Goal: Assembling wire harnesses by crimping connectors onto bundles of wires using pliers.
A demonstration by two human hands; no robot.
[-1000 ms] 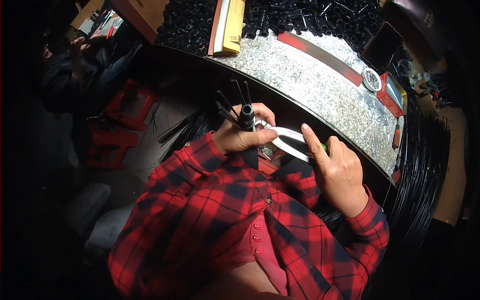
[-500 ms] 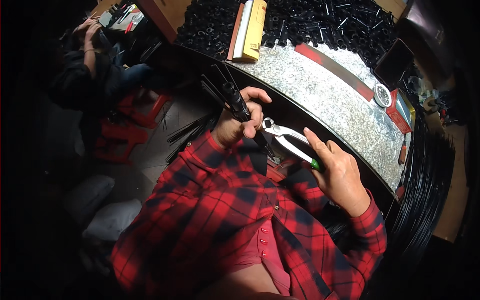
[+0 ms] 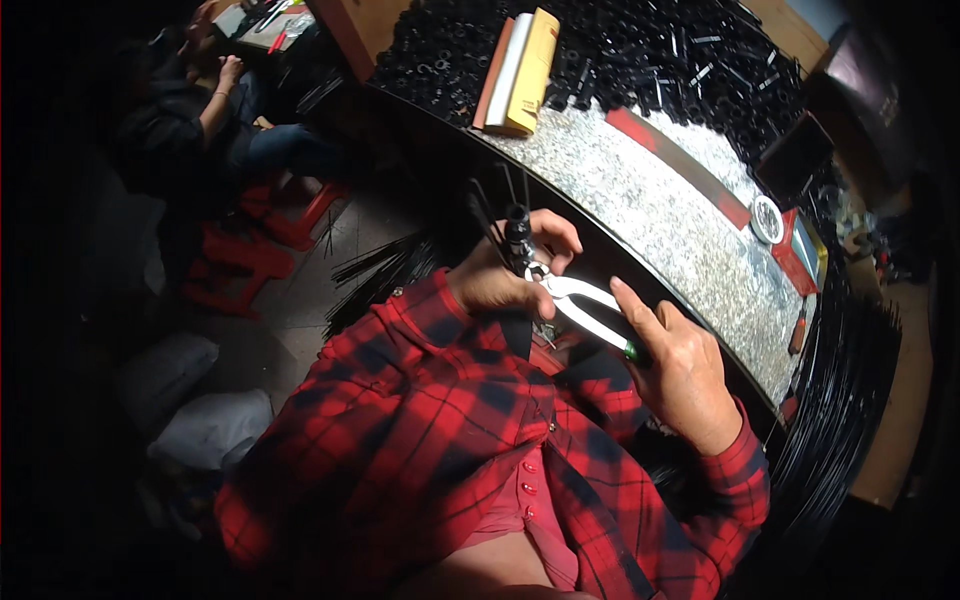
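My left hand [image 3: 500, 275] grips a bundle of thin black rods [image 3: 505, 215] that stick up from a short black sleeve. My right hand [image 3: 680, 365] holds white-handled pliers [image 3: 580, 300] with a green tip at the handle end. The pliers' jaws meet the bundle right beside my left fingers. Both hands are in front of my chest, just short of the speckled stone counter [image 3: 650, 210]. My red plaid sleeves cover both forearms.
A heap of small black parts [image 3: 640, 50] covers the counter's far side, with a yellow and white box stack [image 3: 520, 70] on it. A round white tin [image 3: 768, 220] lies right. Loose black rods [image 3: 380, 275] litter the floor. Another person [image 3: 200, 130] sits far left beside a red stool [image 3: 295, 210].
The black bundle has swung from tilted left to nearly upright, and the pliers' jaws have closed in on its base. My head view shifted slightly.
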